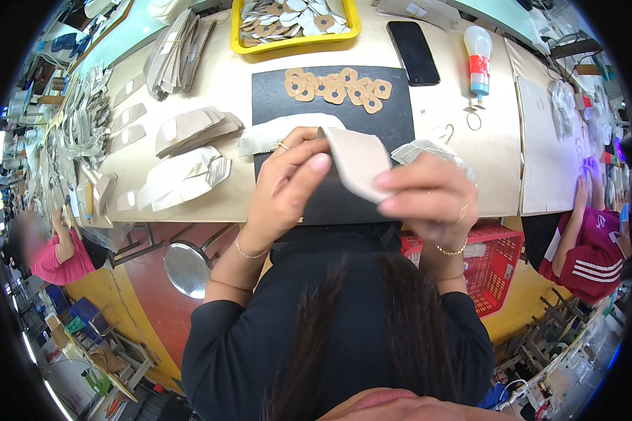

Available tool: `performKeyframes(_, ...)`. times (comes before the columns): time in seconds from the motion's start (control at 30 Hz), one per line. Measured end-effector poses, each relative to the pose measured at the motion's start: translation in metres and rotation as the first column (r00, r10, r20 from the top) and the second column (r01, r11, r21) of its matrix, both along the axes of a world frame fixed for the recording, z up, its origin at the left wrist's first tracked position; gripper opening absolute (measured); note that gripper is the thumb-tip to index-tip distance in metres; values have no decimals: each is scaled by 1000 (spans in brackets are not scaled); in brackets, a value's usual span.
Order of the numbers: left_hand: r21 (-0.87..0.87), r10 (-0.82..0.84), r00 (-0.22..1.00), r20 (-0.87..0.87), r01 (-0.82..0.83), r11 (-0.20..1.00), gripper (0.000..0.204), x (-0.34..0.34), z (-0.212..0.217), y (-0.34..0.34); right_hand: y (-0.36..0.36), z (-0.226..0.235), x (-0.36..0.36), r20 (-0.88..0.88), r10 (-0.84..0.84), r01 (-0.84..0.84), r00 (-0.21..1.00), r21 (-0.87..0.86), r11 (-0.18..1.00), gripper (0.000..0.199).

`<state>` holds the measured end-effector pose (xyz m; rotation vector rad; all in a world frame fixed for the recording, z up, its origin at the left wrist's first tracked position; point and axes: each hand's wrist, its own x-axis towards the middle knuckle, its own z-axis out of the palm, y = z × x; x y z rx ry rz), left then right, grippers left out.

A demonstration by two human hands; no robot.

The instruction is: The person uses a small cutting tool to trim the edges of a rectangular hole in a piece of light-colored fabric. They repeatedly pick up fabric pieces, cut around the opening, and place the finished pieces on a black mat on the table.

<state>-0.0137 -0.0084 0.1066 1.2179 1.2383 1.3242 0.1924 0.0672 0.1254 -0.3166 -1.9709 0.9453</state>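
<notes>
Fingers (395,205) turned inward, apart; beige piece (360,160) between

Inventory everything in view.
held piece: one, beige, between hands
mat: one, black, below hands
holed pieces: several, tan, on mat
strips: at least two, whitish, beside hands
tray: one, yellow, beyond mat
phone: one, black, right of tray
bottle: one, white/red, beside phone
stacks: several, beige/white, left of mat
table: one, beige, under mat
crate: one, red, person's right
stool: one, silver, person's left
people: two, pink/maroon tops, far sides
left hand: one, on piece
right hand: one, on piece
</notes>
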Motion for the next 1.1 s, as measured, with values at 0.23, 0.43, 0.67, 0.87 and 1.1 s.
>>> performKeyframes(0.23, 56, 94, 995, -45, -91, 994, 26, 4, -7, -8, -7, -4, -2, 89, 219, -173, 972, -359, 917, 40)
performKeyframes(0.43, 297, 147, 938, -313, -50, 954, 26, 5, -1, -11, -2, -7, -1, 272, -150, 222, 950, -255, 941, 36)
performKeyframes(0.67, 485, 317, 694, -646, 53, 873, 31, 5, 8, -15, -7, 0, -5, 273, -240, 286, 932, -142, 948, 26)
performKeyframes(0.87, 599, 477, 575, -665, 30, 800, 38, 10, 2, -12, -21, -7, -20, 169, -334, 358, 927, -134, 924, 23)
performKeyframes(1.1, 610, 466, 568, -679, 83, 788, 40, 7, 3, -13, -22, -6, -21, 146, -357, 377, 923, -139, 916, 21)
